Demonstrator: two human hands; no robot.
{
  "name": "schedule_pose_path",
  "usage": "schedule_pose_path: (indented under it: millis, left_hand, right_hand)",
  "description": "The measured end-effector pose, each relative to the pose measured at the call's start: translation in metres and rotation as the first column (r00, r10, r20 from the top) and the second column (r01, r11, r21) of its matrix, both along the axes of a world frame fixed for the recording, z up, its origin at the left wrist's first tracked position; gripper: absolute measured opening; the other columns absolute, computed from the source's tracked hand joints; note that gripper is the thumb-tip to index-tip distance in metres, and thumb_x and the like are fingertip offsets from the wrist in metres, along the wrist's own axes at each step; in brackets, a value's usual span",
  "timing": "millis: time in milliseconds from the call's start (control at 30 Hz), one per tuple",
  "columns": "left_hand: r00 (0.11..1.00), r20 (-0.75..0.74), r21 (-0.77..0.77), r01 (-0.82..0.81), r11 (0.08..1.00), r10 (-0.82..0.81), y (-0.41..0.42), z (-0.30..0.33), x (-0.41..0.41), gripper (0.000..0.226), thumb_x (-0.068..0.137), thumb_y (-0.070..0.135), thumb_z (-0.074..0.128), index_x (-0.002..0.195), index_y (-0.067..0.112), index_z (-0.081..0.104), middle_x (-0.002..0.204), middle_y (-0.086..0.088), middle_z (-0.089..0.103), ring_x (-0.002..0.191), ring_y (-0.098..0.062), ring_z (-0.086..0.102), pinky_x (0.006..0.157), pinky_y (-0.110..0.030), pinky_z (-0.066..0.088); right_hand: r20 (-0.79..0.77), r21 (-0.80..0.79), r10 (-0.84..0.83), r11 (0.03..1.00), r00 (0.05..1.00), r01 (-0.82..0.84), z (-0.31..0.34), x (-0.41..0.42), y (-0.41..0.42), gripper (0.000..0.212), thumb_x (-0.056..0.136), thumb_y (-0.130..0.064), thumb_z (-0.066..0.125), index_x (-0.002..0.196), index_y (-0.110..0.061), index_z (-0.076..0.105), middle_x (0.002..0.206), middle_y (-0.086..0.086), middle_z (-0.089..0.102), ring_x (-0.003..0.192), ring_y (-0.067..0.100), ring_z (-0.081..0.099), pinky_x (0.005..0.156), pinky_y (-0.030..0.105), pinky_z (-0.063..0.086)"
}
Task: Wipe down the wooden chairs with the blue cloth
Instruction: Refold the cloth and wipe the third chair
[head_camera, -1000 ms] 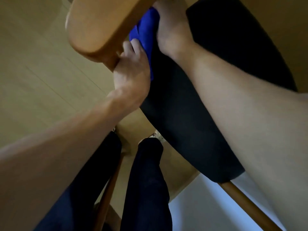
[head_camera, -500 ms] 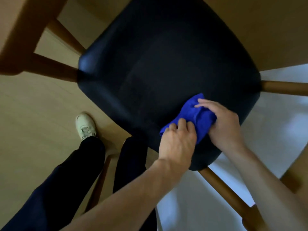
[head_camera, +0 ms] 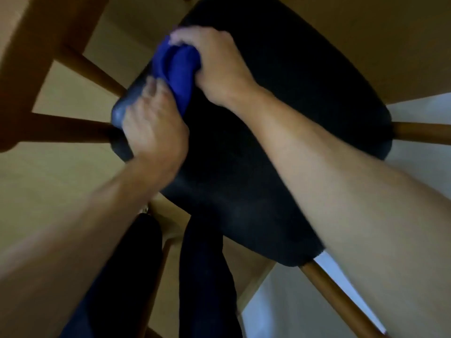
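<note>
A wooden chair (head_camera: 80,67) with a black padded seat (head_camera: 305,98) fills the view from above. The blue cloth (head_camera: 179,69) lies bunched on the seat's back-left part, near the wooden backrest spindles. My right hand (head_camera: 217,59) grips the cloth's upper end, fingers curled round it. My left hand (head_camera: 153,128) rests on the seat's left corner with its fingertips on the cloth's lower edge; motion blur hides whether they pinch it.
The chair's wooden legs (head_camera: 341,301) splay out at the right and lower right. My dark-trousered legs (head_camera: 202,276) stand right below the seat on a pale wood floor (head_camera: 48,186). A white surface (head_camera: 268,308) lies at the lower right.
Both hands and the cloth have moved from the seat's front edge to its back-left part, near the backrest. The view has shifted closer over the seat.
</note>
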State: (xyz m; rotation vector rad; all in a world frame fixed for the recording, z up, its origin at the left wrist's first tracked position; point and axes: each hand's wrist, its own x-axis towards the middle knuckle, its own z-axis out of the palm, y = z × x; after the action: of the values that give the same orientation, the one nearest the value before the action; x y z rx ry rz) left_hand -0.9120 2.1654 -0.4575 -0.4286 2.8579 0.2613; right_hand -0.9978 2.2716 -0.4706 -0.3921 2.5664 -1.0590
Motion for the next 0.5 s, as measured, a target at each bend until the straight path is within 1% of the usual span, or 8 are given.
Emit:
schedule_pose_path:
  millis: [67, 167, 267, 300, 333, 367, 433, 500]
  left_hand:
    - [0.989, -0.03, 0.04, 0.143, 0.989, -0.142, 0.037, 0.001, 0.028, 0.046, 0.081, 0.008, 0.054, 0.126, 0.006, 0.054, 0.129, -0.015, 0.059, 0.105, -0.033, 0.061, 0.084, -0.041, 0.044]
    - [0.951, -0.045, 0.19, 0.31, 0.932, -0.307, 0.099, 0.005, 0.065, 0.048, 0.082, 0.013, 0.052, 0.128, 0.001, 0.056, 0.133, -0.017, 0.058, 0.113, -0.032, 0.06, 0.087, -0.042, 0.045]
    - [0.896, 0.024, 0.281, 0.419, 0.863, -0.443, 0.126, 0.004, 0.085, 0.056, 0.092, 0.023, 0.046, 0.144, 0.003, 0.036, 0.152, -0.015, 0.036, 0.136, -0.029, 0.04, 0.107, -0.044, 0.035]
    - [0.89, 0.027, 0.296, 0.427, 0.854, -0.454, 0.122, 0.002, 0.085, 0.06, 0.093, 0.024, 0.049, 0.146, 0.003, 0.032, 0.154, -0.015, 0.032, 0.139, -0.028, 0.036, 0.113, -0.043, 0.029]
    - [0.893, 0.007, 0.314, 0.425, 0.849, -0.45, 0.113, 0.002, 0.08, 0.06, 0.091, 0.02, 0.053, 0.146, 0.002, 0.034, 0.152, -0.016, 0.035, 0.138, -0.028, 0.038, 0.115, -0.041, 0.027]
    - [0.902, -0.021, 0.339, 0.412, 0.846, -0.431, 0.101, 0.003, 0.07, 0.061, 0.087, 0.012, 0.059, 0.142, -0.001, 0.039, 0.146, -0.018, 0.044, 0.132, -0.029, 0.046, 0.114, -0.041, 0.03]
    - [0.946, -0.109, 0.35, 0.325, 0.879, -0.306, 0.068, 0.006, 0.037, 0.065, 0.074, -0.002, 0.067, 0.135, -0.003, 0.048, 0.131, -0.022, 0.057, 0.117, -0.035, 0.057, 0.104, -0.041, 0.04]
    - [0.969, -0.144, 0.289, 0.234, 0.928, -0.2, 0.026, 0.008, -0.008, 0.068, 0.075, -0.005, 0.063, 0.14, 0.003, 0.043, 0.134, -0.019, 0.054, 0.121, -0.035, 0.053, 0.104, -0.043, 0.04]
  right_hand:
    - [0.066, -0.039, -0.069, 0.997, 0.995, 0.071, 0.007, 0.035, 0.057, 0.046, 0.077, 0.011, 0.055, 0.119, -0.004, 0.068, 0.124, 0.006, 0.067, 0.122, 0.014, 0.058, 0.11, 0.021, 0.037]
    - [0.145, 0.082, -0.183, 0.982, 0.972, 0.172, 0.025, 0.09, 0.136, 0.053, 0.071, 0.016, 0.059, 0.117, -0.007, 0.07, 0.131, 0.004, 0.063, 0.126, 0.01, 0.055, 0.113, 0.023, 0.035]
    - [0.184, 0.209, -0.295, 0.944, 0.938, 0.256, 0.033, 0.114, 0.166, 0.056, 0.072, 0.016, 0.061, 0.118, -0.015, 0.07, 0.131, -0.004, 0.063, 0.125, 0.003, 0.054, 0.111, 0.019, 0.036]
    - [0.184, 0.211, -0.31, 0.939, 0.933, 0.271, 0.034, 0.111, 0.164, 0.056, 0.072, 0.016, 0.061, 0.117, -0.016, 0.07, 0.13, -0.005, 0.064, 0.124, 0.002, 0.054, 0.11, 0.017, 0.036]
    - [0.183, 0.192, -0.308, 0.943, 0.934, 0.273, 0.035, 0.105, 0.158, 0.057, 0.072, 0.016, 0.059, 0.117, -0.016, 0.071, 0.129, -0.005, 0.064, 0.123, 0.001, 0.055, 0.11, 0.016, 0.036]
    - [0.176, 0.152, -0.293, 0.951, 0.94, 0.268, 0.036, 0.094, 0.149, 0.058, 0.07, 0.017, 0.057, 0.117, -0.015, 0.071, 0.129, -0.004, 0.064, 0.123, 0.002, 0.055, 0.111, 0.018, 0.036]
    - [0.126, 0.036, -0.262, 0.965, 0.957, 0.26, 0.035, 0.062, 0.122, 0.06, 0.069, 0.017, 0.054, 0.119, -0.012, 0.07, 0.13, 0.0, 0.064, 0.123, 0.006, 0.056, 0.113, 0.023, 0.036]
    - [0.019, -0.057, -0.222, 0.973, 0.975, 0.223, 0.03, 0.02, 0.083, 0.053, 0.076, 0.011, 0.055, 0.122, -0.012, 0.068, 0.128, 0.0, 0.065, 0.121, 0.006, 0.056, 0.111, 0.017, 0.035]
